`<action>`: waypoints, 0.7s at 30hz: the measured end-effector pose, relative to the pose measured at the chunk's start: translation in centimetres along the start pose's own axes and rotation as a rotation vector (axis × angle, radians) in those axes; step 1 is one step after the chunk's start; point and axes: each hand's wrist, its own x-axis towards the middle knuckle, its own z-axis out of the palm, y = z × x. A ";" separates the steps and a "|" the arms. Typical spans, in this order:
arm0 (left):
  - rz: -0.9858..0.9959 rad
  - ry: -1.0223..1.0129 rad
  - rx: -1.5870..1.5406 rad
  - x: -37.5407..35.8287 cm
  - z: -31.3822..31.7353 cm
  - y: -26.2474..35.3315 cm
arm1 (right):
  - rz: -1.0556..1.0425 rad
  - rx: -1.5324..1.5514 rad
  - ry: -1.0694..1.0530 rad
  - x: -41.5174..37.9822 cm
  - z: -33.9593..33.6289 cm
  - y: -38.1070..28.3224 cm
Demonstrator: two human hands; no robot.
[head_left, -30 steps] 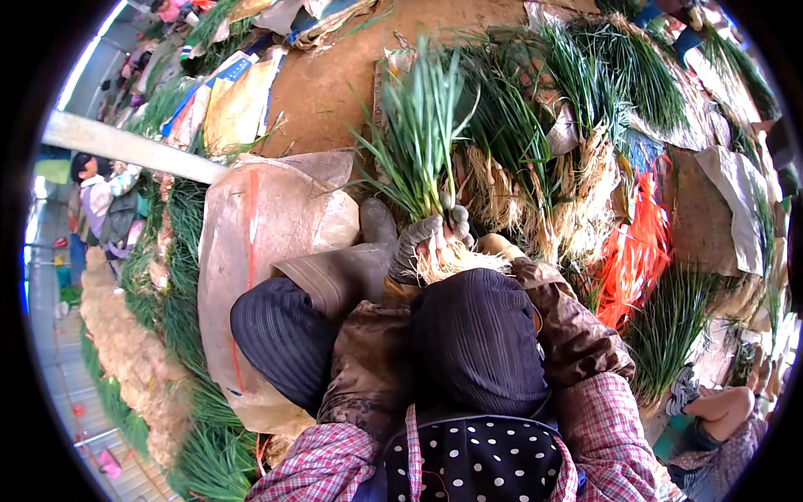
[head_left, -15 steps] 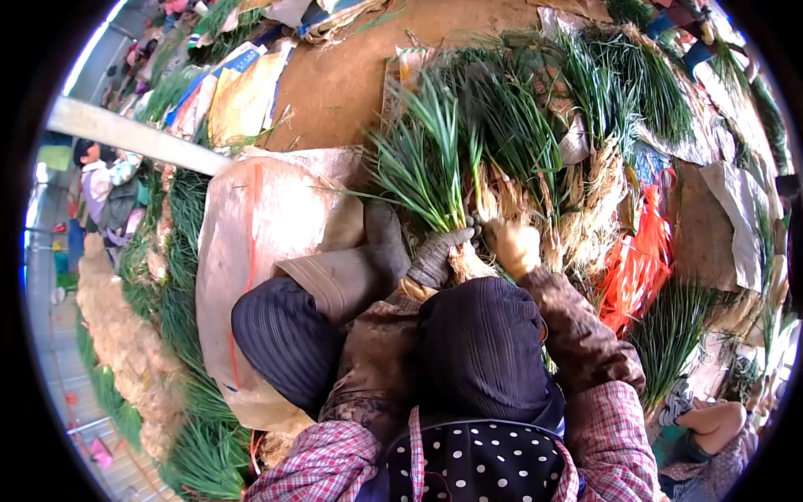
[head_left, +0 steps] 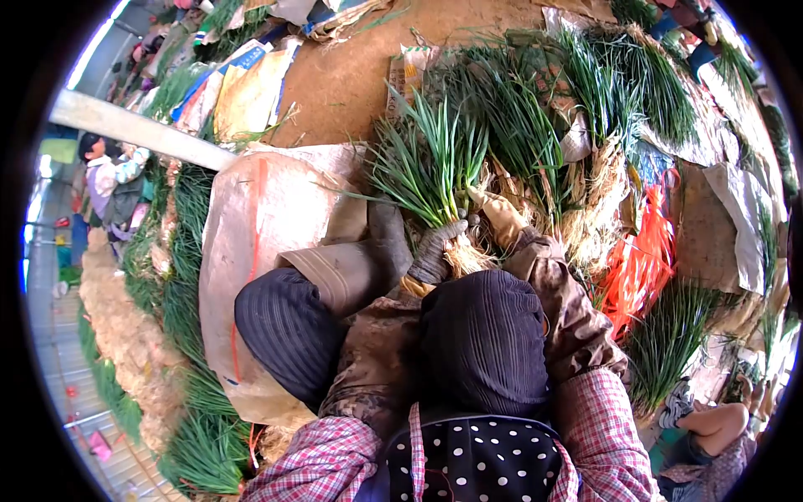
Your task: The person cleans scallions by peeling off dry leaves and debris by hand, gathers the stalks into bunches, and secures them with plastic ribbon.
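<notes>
My left hand (head_left: 433,251), in a dark grey glove, is closed round the lower stems of a bunch of green onions (head_left: 435,159). Their leaves fan out away from me, and pale roots (head_left: 464,255) stick out below the fist, just beyond my knee. My right hand (head_left: 500,217), in a pale yellow glove, lies close on the right. Its fingers are pressed together, with the tips at the stems on that side of the bunch; the fingertips are partly hidden. More green onions (head_left: 519,117) lie in a heap behind, their dry, stringy roots (head_left: 598,192) towards me.
To my left lies a pale sack (head_left: 242,209) with an orange stripe. Red plastic strips (head_left: 642,259) lie to the right. A white beam (head_left: 138,130) crosses at upper left, near a seated person (head_left: 113,180). Another person's bare leg (head_left: 715,427) shows at lower right.
My right hand has moved up and left to the stems, its fingers straighter. The bunch in my left hand looks wider on the right, and its roots are more visible.
</notes>
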 end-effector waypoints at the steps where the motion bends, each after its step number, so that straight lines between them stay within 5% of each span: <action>1: -0.016 0.008 -0.025 0.2 -0.2 0.0 | 0.114 0.114 0.063 -0.7 0.6 -1.0; 6: -0.102 -0.015 -0.052 0.2 -1.0 0.1 | 0.274 0.512 0.511 -0.9 -0.2 0.4; 7: -0.243 -0.096 -0.129 -0.3 -1.1 0.6 | 0.248 0.420 0.560 0.5 -1.5 2.8; 10: -0.093 -0.227 -0.144 1.3 -2.6 -0.5 | 0.090 -0.275 0.646 1.9 -5.1 7.7; 11: -0.312 -0.301 -0.246 4.6 -6.2 -2.0 | 0.085 -0.174 0.619 0.8 -5.4 8.1; 14: -0.018 -0.262 -0.212 -0.5 -0.5 0.6 | 0.152 0.224 0.491 -6.2 -4.0 4.8; 16: 0.006 -0.258 -0.224 -1.3 0.2 1.0 | 0.228 0.260 0.368 -9.2 -4.3 6.4; 20: -0.007 -0.398 -0.256 1.6 -2.7 0.1 | 0.354 -1.239 -0.114 -11.8 -5.5 10.3; 21: 0.024 -0.437 -0.235 2.0 -3.0 -0.1 | 0.552 -1.237 -0.130 -10.9 -4.6 8.4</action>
